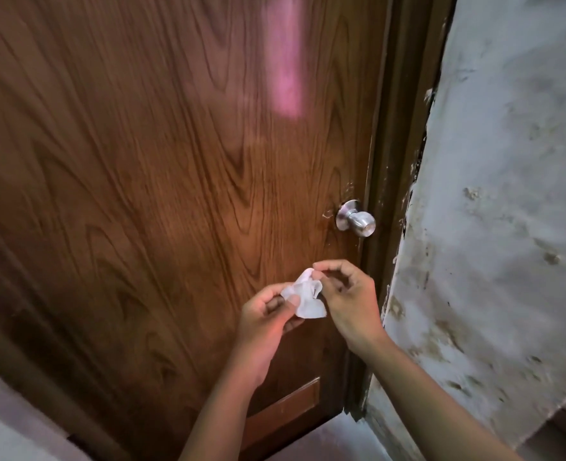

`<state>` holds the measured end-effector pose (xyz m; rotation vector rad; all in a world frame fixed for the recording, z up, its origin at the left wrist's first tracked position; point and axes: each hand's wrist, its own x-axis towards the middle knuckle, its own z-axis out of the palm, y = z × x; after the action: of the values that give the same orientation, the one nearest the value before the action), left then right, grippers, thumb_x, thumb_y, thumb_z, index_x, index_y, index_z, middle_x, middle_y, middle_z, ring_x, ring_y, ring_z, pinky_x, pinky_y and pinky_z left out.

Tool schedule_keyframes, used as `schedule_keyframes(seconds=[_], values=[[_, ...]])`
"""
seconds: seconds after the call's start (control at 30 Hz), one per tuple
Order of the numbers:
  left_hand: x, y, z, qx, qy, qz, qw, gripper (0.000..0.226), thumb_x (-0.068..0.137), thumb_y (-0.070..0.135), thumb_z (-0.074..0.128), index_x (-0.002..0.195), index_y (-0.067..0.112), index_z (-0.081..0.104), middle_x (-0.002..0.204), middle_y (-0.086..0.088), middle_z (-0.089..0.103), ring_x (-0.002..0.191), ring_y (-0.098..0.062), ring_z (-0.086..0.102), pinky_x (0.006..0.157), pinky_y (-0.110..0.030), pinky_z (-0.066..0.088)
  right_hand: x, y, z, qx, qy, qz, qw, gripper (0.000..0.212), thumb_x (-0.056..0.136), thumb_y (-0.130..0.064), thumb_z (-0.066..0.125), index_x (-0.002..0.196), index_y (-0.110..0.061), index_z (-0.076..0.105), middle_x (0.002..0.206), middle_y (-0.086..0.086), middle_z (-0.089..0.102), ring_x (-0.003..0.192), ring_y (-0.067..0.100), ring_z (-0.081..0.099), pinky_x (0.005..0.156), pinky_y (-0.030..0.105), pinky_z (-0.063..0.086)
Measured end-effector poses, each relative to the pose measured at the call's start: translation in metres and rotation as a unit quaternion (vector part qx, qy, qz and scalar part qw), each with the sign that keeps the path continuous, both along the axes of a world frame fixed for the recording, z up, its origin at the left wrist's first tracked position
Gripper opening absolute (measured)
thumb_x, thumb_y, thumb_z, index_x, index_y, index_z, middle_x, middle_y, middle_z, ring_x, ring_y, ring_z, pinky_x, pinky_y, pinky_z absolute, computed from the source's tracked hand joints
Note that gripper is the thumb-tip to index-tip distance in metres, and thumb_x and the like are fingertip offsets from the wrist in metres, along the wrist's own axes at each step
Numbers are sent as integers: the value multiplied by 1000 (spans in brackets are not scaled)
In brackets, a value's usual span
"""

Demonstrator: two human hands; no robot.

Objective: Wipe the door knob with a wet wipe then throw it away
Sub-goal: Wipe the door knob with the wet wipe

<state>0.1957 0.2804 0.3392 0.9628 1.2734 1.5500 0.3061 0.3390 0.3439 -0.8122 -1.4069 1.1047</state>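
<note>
A round silver door knob (358,219) sticks out of the brown wooden door (162,181) near its right edge. Below the knob, a crumpled white wet wipe (304,299) is held between both hands. My left hand (268,319) pinches its lower left side with thumb and fingers. My right hand (351,299) pinches its top corner with thumb and forefinger. Both hands hang in front of the door, a short way under the knob and apart from it.
A dark door frame (388,181) runs along the door's right side. Beyond it stands a stained, peeling white wall (507,194). A pale floor strip (338,437) shows at the bottom, and another pale surface (5,424) at the lower left.
</note>
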Motion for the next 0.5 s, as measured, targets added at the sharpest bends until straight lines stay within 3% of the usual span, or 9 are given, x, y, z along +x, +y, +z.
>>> schedule_keyframes(seconds=[0.17, 0.27, 0.4, 0.5], values=[[-5, 30, -3, -13, -62, -18, 998, 18, 88, 2, 51, 95, 11, 65, 71, 7, 73, 66, -2, 66, 60, -15, 53, -1, 19, -10, 51, -65, -40, 996, 35, 79, 7, 60, 78, -28, 61, 84, 4, 65, 76, 1, 61, 66, 9, 48], [-5, 47, -6, -15, -104, -20, 994, 24, 88, -3, 50, 91, 15, 65, 70, 10, 73, 63, 1, 64, 57, -11, 50, 1, 26, -16, 48, -90, -34, 994, 31, 84, 7, 54, 86, -22, 66, 92, 6, 66, 87, 4, 60, 72, 7, 47], [0, 67, -10, -25, -130, 8, 991, 26, 86, -6, 51, 85, 16, 65, 73, 7, 72, 66, -2, 63, 57, -12, 50, 4, 34, -17, -34, -17, 35, 999, 36, 93, -4, 36, 90, -20, 69, 98, 1, 67, 88, -1, 60, 76, 10, 48], [7, 85, -14, -27, -128, 27, 991, 23, 84, -3, 55, 85, 17, 67, 72, 9, 71, 65, -2, 63, 54, -12, 49, 6, 49, -17, -47, 10, 36, 998, 26, 92, -9, 46, 87, -22, 68, 87, -4, 68, 80, -4, 62, 69, 8, 48]])
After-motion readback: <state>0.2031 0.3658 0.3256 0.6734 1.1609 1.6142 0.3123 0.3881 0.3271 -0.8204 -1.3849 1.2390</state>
